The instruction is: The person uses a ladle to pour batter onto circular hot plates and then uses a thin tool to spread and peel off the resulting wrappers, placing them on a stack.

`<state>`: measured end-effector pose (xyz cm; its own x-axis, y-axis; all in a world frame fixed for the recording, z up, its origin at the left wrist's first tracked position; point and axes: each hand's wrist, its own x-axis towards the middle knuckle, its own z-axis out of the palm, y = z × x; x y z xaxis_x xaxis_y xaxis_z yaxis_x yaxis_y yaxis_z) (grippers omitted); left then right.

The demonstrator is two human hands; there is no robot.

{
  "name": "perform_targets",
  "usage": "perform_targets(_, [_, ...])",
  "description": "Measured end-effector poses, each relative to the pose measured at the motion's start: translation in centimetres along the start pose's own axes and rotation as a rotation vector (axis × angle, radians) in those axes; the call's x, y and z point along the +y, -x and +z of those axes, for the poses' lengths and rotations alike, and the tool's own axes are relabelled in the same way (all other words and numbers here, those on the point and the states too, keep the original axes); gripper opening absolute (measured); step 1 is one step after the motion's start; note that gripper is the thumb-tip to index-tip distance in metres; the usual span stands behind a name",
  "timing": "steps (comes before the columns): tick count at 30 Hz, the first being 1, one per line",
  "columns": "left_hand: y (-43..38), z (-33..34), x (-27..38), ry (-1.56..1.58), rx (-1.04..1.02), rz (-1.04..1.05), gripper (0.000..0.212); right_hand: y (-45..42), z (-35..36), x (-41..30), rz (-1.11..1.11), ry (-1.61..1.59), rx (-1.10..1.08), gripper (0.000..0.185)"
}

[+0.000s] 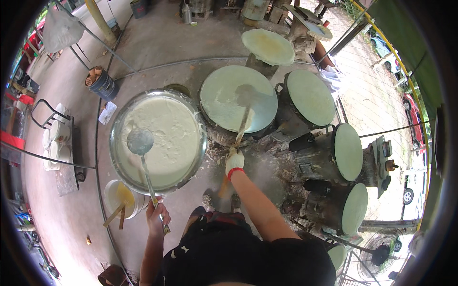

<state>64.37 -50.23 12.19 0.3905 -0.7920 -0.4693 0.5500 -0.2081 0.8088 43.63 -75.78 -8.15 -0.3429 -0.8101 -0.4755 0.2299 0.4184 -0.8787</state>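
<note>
My bare left hand grips the long handle of a metal ladle. The ladle's round bowl is over pale batter in a wide metal basin; whether it touches the batter I cannot tell. My right hand, in a whitish glove with a red band at the wrist, holds a wooden-handled spreader. Its blurred flat head lies over a round griddle straight ahead. A thin pale batter layer covers much of that griddle, with a shinier patch at its lower right.
More batter-coated griddles on drum stoves curve round my right side. A pale round sheet lies beyond. At left stand a white bucket with wooden-handled tools, a dark bucket and a cart with white tubs. A fan is lower right.
</note>
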Motion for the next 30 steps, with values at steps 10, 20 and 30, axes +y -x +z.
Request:
perform_targets(10, [-0.3,4.9,-0.5,0.02,-0.177,0.031,0.025,0.9,-6.1,-8.7,0.088,0.373,-0.223,0.035])
perform_targets(20, [-0.4,15.4,-5.3,0.175,-0.198,-0.013,0.023,-8.8,-16.7,-11.5,-0.173,0.764,-0.325,0.035])
perform_targets(30, [-0.7,27.9,-8.3,0.305,-0.257,-0.085,0.022,-17.1,-18.3,-17.8,-0.43,0.973,-0.443,0.036])
